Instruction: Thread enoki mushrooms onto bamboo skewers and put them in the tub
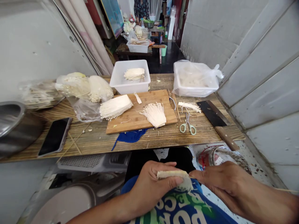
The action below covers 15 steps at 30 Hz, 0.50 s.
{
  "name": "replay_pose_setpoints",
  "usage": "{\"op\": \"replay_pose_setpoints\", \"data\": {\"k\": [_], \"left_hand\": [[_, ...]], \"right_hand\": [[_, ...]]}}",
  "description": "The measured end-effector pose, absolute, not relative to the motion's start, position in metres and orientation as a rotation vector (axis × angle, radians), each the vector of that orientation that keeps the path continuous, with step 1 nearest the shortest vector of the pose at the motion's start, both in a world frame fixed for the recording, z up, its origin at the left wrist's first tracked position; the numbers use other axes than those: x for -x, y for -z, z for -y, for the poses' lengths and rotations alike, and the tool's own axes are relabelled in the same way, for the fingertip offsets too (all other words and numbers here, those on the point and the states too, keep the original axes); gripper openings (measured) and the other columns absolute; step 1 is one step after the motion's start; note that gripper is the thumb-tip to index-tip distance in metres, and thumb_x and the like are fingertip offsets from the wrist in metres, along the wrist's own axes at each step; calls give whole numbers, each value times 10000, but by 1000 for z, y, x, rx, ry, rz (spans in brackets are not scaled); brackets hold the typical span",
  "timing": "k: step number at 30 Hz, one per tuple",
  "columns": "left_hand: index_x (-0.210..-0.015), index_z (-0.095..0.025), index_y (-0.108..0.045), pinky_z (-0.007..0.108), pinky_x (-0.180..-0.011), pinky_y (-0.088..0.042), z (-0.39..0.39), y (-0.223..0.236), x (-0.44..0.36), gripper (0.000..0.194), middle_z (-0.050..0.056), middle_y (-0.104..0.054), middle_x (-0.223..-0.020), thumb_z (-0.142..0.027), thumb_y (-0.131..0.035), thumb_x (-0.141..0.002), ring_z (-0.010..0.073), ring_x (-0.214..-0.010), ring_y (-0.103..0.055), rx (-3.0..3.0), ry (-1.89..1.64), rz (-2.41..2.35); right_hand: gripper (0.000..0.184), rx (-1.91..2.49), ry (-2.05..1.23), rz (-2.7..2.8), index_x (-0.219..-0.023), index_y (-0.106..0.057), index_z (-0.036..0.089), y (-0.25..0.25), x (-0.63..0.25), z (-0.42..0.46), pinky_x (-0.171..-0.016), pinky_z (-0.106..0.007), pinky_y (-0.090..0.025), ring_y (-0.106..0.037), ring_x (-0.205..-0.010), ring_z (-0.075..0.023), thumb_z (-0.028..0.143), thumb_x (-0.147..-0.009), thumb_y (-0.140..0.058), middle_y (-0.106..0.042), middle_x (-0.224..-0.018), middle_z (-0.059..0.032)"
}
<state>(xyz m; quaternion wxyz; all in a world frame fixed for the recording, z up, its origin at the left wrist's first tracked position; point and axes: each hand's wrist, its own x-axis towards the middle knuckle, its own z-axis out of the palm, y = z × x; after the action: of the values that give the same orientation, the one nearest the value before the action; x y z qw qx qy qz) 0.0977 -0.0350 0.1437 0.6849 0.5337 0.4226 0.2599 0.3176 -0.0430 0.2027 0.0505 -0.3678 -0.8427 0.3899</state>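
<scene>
At lower centre, the person's left hand is gripping a clump of enoki mushrooms between thumb and fingers, while the open right hand is reaching in, its fingertips just beside the clump. Above them on a wooden table, a bamboo cutting board is holding more enoki, with green-handled scissors lying to its right.

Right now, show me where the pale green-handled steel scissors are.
In the head view, the pale green-handled steel scissors lie on the wooden table, right of the bamboo cutting board and just left of the black cleaver.
</scene>
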Motion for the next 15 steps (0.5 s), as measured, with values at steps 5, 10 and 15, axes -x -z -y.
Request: {"op": "replay_pose_setpoints", "data": {"k": [5,10,15], "left_hand": [[-789,-215,-779,320,-852,-491,37,-141,-99,201,21,-754,-777,-388,-693,-734,200,-792,-670,-1126,-590,-975],[-944,-203,-752,216,-598,-470,35,-143,-97,313,19,-731,-765,-371,-730,-680,136,-636,-602,-1026,-597,-1018],[-837,-184,-776,204,-603,-435,34,-144,-97,260,27,-716,-718,-401,-671,-740,124,-627,-566,-1059,-589,-994]], "right_hand": [[247,1133,-1177,2542,-938,-598,181,-203,-315,40,-593,-249,-424,-596,-657,-130,187,-974,-353,-637,-776,-23],[239,1129,-1222,2480,-928,-601,191,-203,-320,38,-646,-228,-447,-611,-709,-115,202,-979,-368,-652,-819,-19],[250,1104,-1196,2450,-953,-623,193,-204,-321,38,-623,-212,-469,-614,-689,-113,217,-981,-376,-661,-799,-20]]}}
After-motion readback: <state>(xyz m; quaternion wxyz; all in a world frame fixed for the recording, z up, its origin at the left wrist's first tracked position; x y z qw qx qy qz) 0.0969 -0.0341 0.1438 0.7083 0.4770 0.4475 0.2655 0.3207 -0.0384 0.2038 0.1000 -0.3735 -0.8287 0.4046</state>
